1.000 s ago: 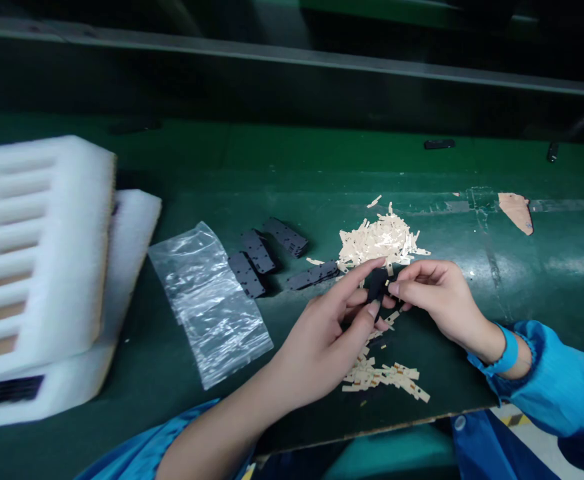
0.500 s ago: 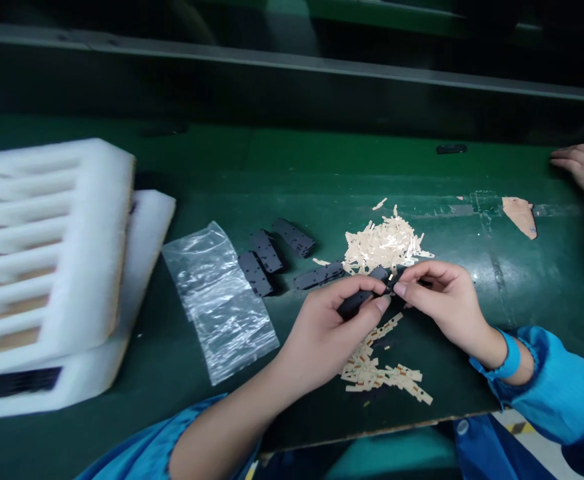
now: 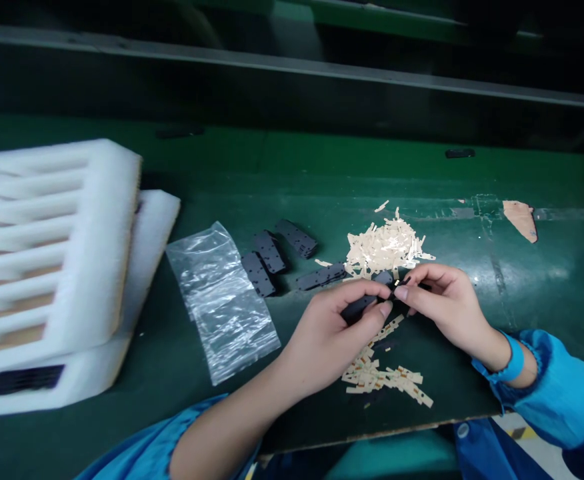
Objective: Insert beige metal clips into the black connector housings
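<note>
My left hand (image 3: pixel 335 327) is closed, with thumb and forefinger pinching a small dark plastic piece (image 3: pixel 359 308) partly hidden by the fingers. Close against it, my right hand (image 3: pixel 439 297) pinches at the same spot, its fingertips on a small dark part that I cannot make out fully. Just beyond the hands lies a heap of pale cream strips (image 3: pixel 385 245). A second, looser group of cream strips with brown marks (image 3: pixel 387 377) is spread below them. To the left sit several stacks of flat black plates with small holes (image 3: pixel 296 239).
A clear plastic bag (image 3: pixel 225 307) lies flat left of the plates. White foam trays (image 3: pixel 102 247) are stacked at the far left. A brown scrap (image 3: pixel 521 220) and a small black piece (image 3: pixel 460 153) lie toward the back right. The table's front edge (image 3: pixel 372 437) runs near me.
The other person's hand at the right edge has gone from view. My hands stay together at nearly the same place, with slight finger movement. The view has shifted a little.
</note>
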Tool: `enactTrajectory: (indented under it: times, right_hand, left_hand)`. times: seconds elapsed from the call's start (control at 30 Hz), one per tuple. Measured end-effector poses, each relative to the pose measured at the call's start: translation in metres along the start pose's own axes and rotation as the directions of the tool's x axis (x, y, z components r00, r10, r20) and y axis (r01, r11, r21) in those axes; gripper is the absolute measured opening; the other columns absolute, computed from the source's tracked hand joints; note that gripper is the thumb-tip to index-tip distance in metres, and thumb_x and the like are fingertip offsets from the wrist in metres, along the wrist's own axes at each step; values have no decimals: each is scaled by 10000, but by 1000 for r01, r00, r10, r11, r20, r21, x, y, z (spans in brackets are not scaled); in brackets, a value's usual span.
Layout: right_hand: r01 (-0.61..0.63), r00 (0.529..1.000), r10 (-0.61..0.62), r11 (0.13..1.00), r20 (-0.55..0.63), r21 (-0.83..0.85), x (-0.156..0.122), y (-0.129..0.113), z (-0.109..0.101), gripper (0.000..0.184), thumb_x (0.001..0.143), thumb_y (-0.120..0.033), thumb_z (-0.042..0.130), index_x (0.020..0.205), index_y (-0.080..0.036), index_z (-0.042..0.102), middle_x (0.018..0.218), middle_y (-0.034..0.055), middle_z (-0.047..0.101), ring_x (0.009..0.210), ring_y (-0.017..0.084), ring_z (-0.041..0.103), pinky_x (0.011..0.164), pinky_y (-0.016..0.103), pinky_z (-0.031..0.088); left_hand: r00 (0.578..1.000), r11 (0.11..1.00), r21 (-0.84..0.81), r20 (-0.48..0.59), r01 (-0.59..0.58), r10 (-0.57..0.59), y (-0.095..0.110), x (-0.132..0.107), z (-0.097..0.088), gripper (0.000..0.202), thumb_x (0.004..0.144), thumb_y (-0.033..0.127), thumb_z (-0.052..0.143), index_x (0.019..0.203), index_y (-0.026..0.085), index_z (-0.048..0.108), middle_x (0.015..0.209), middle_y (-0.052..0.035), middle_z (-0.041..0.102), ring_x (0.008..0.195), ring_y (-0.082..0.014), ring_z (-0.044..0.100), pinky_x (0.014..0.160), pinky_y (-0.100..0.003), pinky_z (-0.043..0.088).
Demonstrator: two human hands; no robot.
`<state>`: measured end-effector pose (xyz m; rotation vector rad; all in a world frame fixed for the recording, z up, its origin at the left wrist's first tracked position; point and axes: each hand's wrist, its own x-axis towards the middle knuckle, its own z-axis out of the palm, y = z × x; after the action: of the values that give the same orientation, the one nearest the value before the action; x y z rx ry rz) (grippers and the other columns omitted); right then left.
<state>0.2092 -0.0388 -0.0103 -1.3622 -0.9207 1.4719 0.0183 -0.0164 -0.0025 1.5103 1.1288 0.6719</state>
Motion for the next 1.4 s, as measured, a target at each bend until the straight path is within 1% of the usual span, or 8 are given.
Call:
enactTrajectory:
  times: [0.1,0.2,0.3,0.43,0.6,0.9,1.07,1.4]
  right_hand:
    - [-87,996,85,993,24,75,2,2,-1,230,699,-327,912,695,-198,721,645,-27,648,544,106,553,512,235,471]
    - [-161,987,153,971,57,177,5,2,-2,258,680,-334,937,672,-193,721,617,-36,630,512,93,546,473,209,486]
    - [-207,977,188,947,97,246,6,0,-3,258,661,-313,950,636,-193,723,591,-42,621,490,87,547,450,190,499]
    - [-284,955,243,917,172,281,6,-2,-3,245,671,-315,941,623,-199,731,587,-45,622,481,87,549,435,187,513]
    - [-289,953,248,917,173,275,6,-1,-2,230,672,-294,942,624,-203,736,595,-43,630,503,85,559,436,171,511]
    - [-419,887,304,848,348,325,6,3,-6,228,701,-327,923,646,-201,741,601,-43,635,484,80,572,427,158,537]
    - [-481,852,332,801,405,356,8,6,-8,268,700,-354,928,649,-193,720,583,-44,615,486,84,571,422,155,552]
    - [-493,835,323,798,445,346,7,11,-7,280,704,-377,928,685,-173,736,605,-28,656,463,76,580,425,149,557]
  left_hand:
    - [1000,1000,-23,-3,18,-18,-1,1,1,164,848,291,731,965,204,808,732,-6,733,634,-153,624,612,-271,538]
    - [999,997,-60,-7,46,-47,-1,2,0,232,801,319,805,1008,216,827,772,-16,754,644,-151,607,598,-261,526]
    - [997,995,-77,-35,68,-71,0,2,-1,226,779,322,833,981,220,832,799,-20,766,655,-151,608,617,-266,534]
    - [996,994,-71,-47,78,-82,1,2,-2,187,782,328,833,931,214,822,690,4,695,607,-138,556,573,-249,496]
    - [997,989,-128,-6,70,-72,0,3,-2,232,726,316,866,920,205,805,584,49,549,548,-121,482,516,-230,452]
    - [999,997,-80,-25,21,-23,1,4,-4,133,764,307,851,867,228,818,654,20,634,594,-134,539,560,-255,450]
    - [999,998,-63,-19,-28,27,-2,4,-5,72,794,289,842,843,241,819,641,25,619,586,-133,530,565,-266,423]
    - [999,998,-38,-35,-40,38,-6,6,-2,109,786,306,852,828,215,808,629,24,608,599,-140,539,570,-262,409]
